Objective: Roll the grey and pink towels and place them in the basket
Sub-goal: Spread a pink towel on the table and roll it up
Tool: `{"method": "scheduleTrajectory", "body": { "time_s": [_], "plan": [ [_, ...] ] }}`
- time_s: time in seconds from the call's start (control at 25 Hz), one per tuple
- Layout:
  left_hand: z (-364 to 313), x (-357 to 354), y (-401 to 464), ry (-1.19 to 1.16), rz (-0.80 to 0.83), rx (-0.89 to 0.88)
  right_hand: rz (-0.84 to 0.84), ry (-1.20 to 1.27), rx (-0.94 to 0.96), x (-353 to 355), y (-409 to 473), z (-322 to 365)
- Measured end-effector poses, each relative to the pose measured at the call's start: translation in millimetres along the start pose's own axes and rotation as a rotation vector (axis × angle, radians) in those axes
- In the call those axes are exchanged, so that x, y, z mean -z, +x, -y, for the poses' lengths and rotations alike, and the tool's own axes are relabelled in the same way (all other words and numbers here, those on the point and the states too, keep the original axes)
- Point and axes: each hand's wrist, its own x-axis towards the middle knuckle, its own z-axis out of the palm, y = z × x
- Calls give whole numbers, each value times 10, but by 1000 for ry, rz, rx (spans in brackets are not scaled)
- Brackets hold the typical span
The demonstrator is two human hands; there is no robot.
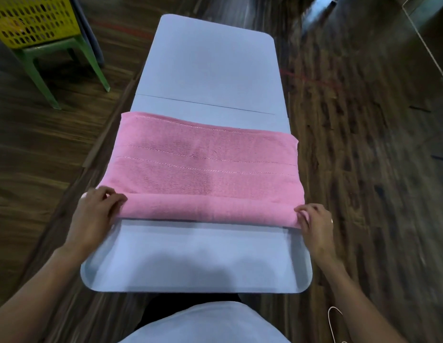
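A pink towel (203, 159) lies flat across a long light-grey table (203, 258), its ends hanging slightly over both long sides. Its near edge is turned over into a low roll (208, 209). My left hand (99, 211) grips the left end of that roll with curled fingers. My right hand (313, 220) pinches the right end. A yellow perforated basket (32, 18) stands at the far left on a green plastic stool (37, 68). No grey towel is in view.
The table runs away from me, with a seam (205, 103) across it beyond the towel. Dark wooden floor (364, 169) lies on both sides. A thin white cable (335, 323) hangs at the lower right.
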Motion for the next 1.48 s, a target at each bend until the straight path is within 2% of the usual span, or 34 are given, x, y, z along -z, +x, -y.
{"method": "scheduleTrajectory", "body": {
  "time_s": [0.08,0.16,0.28,0.44,0.6,0.68,0.72,0.76,0.84,0.88,0.96,1.08,1.28,1.4,1.48],
  "plan": [
    [-63,-84,-305,16,32,-21,-23,-129,152,-144,-302,-55],
    [-10,-163,-360,18,110,-44,42,-157,143,-232,-432,-88],
    [9,-174,-86,-43,149,-2,130,-174,127,-280,-184,-101],
    [78,-127,106,-51,187,25,133,-92,143,-220,-24,-63],
    [233,16,34,-119,403,-91,424,-150,192,-29,-4,-234],
    [223,102,219,-237,533,56,562,-90,111,33,168,-220],
    [231,111,335,-286,513,132,575,-14,48,56,250,-163],
    [215,115,413,-333,434,203,519,126,-27,34,290,-120],
    [154,115,413,-165,141,156,196,194,-95,4,267,22],
    [111,74,317,-58,36,89,32,63,-54,-30,179,73],
    [25,-68,13,9,-30,-10,-71,-155,94,-153,-97,95],
    [13,-211,-162,-2,22,-37,13,-199,168,-321,-260,-20],
    [72,-258,274,-99,131,71,146,-146,143,-289,192,1],
    [292,-260,256,-92,208,-34,270,-110,172,-240,188,-119],
    [430,-175,241,-128,360,-95,420,-109,214,-108,174,-211]
  ]
}}
